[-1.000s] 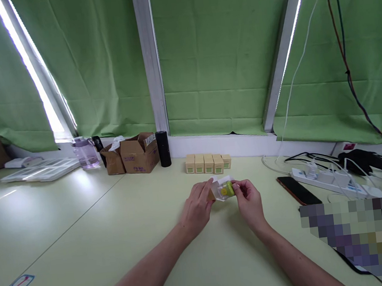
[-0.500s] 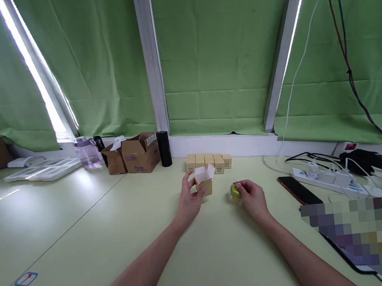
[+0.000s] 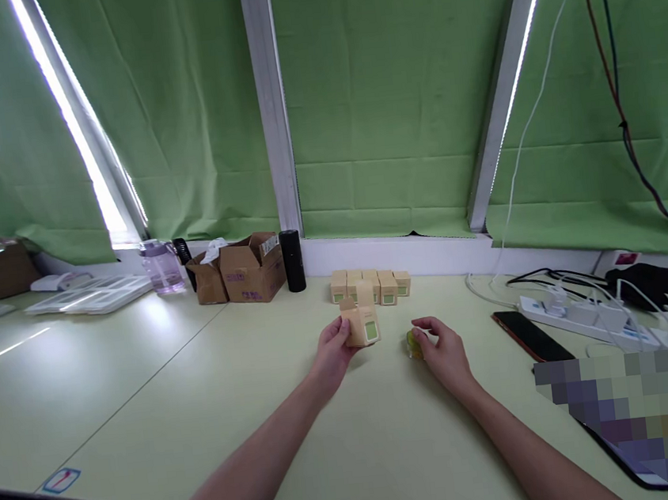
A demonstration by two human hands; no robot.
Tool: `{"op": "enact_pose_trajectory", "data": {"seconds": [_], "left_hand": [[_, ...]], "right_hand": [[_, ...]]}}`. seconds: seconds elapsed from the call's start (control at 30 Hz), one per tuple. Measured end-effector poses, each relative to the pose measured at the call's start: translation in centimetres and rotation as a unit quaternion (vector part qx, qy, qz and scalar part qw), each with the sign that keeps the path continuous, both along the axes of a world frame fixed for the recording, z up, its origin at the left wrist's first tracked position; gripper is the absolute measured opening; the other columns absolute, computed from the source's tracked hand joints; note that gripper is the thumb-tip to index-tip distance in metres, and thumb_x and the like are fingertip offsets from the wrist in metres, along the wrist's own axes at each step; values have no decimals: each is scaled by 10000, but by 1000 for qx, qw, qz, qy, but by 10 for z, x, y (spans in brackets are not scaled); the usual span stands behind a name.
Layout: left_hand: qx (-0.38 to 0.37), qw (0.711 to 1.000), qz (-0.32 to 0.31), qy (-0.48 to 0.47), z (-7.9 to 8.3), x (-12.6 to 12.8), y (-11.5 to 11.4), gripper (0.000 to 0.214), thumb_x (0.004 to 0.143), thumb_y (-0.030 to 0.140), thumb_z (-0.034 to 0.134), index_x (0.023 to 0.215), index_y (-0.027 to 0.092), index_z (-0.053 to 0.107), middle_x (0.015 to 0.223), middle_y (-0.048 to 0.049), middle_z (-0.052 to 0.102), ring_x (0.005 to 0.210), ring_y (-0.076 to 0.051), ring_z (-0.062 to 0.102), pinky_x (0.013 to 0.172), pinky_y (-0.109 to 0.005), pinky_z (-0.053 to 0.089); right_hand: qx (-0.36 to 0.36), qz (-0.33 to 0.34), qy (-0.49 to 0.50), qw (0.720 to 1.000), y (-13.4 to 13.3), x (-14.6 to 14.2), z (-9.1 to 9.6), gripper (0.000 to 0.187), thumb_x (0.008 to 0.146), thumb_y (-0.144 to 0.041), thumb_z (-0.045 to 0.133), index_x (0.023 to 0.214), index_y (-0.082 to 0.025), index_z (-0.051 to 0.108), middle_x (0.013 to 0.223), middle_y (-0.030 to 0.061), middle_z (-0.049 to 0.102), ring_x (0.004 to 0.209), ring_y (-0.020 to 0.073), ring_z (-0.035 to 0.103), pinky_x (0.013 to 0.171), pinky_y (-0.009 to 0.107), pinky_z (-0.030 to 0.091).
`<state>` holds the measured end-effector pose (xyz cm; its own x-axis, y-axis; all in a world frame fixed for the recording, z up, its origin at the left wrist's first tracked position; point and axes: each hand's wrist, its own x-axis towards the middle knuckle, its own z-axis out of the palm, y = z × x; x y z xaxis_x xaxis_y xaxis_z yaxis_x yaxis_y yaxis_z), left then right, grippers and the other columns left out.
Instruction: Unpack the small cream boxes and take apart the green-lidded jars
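Observation:
My left hand (image 3: 331, 355) is closed on a small tan cardboard box (image 3: 359, 327) with its top flaps up and a green label window facing me. To the right, my right hand (image 3: 443, 350) pinches a small green-yellow item in clear wrapping (image 3: 414, 345), close above the table; its exact kind is too small to make out. Behind the held box stands a group of similar small tan boxes (image 3: 386, 286), partly hidden by its raised flap.
Large brown cartons (image 3: 253, 270) and a black cylinder (image 3: 293, 261) stand at the back, left of the small boxes. A purple water bottle (image 3: 162, 268) is farther left. On the right lie a phone (image 3: 532, 335), a white power strip (image 3: 592, 318) and tangled cables.
My left hand has turned the small box, so its green label side now faces me instead of its open top. My right hand keeps the green item, slightly lower.

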<state>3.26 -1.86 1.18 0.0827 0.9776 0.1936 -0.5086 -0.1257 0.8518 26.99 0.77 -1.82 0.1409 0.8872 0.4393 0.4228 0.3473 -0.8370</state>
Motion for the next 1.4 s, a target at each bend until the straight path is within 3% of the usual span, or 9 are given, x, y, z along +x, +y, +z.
{"op": "enact_pose_trajectory", "data": {"seconds": [0.13,0.3,0.47,0.53,0.67,0.8,1.0,1.13,1.4], "left_hand": [[-5,999,-30,-16,1,1,-2,422,923,481,707,1138,118,725,1238,-189,723,970,-279,714,730,-398,619],[1,998,-56,-16,5,3,-9,438,941,490,670,1190,130,701,1282,-197,705,916,-266,719,609,-335,585],[-15,999,-52,-3,4,2,-9,421,907,511,700,1066,122,715,983,-148,763,718,-219,689,551,-329,581],[-19,999,-49,12,3,2,-8,440,901,531,698,1061,121,710,979,-149,761,701,-215,685,544,-328,581],[-4,997,-31,67,3,3,-8,558,931,581,637,1302,164,640,1147,-160,742,821,-243,709,597,-350,606],[43,994,-15,102,4,7,-13,655,936,526,644,1499,226,496,1337,-153,675,1090,-295,678,750,-380,626],[119,983,-47,132,0,10,-17,776,888,329,672,1594,332,352,1684,-91,333,1378,-347,501,857,-376,603],[126,974,-25,185,-3,13,-16,786,867,237,666,1589,312,363,1667,-112,347,1358,-327,495,843,-341,595],[110,974,0,197,5,17,-21,702,883,273,686,1539,280,439,1533,-160,495,1157,-276,636,761,-309,594]], "right_hand": [[67,6,28,997,-17,-13,11,374,895,-535,610,1068,-230,741,1201,121,718,1121,290,626,944,430,514],[-2,126,130,983,-34,-45,31,434,864,-583,695,1086,-214,746,1046,108,745,832,223,627,720,352,518],[-138,301,257,908,-30,-65,43,497,721,-604,842,980,-183,792,964,99,757,674,164,600,591,300,484],[-171,340,293,877,-27,-66,41,485,718,-580,860,982,-177,800,982,101,757,705,162,611,580,277,483],[-178,308,343,869,-24,-66,30,499,671,-557,900,980,-178,800,970,85,755,744,168,631,557,249,490],[-163,277,366,873,-24,-63,28,508,669,-580,895,961,-177,800,956,77,750,766,179,649,571,259,531],[-148,232,378,884,-27,-60,33,516,656,-576,904,943,-163,784,959,76,746,783,174,641,591,264,572],[-141,209,380,890,-27,-62,31,516,652,-567,909,946,-164,776,975,82,754,780,177,649,564,259,562],[-141,224,383,885,-29,-66,26,521,651,-556,916,959,-163,765,977,97,755,796,189,668,556,264,563]]}}
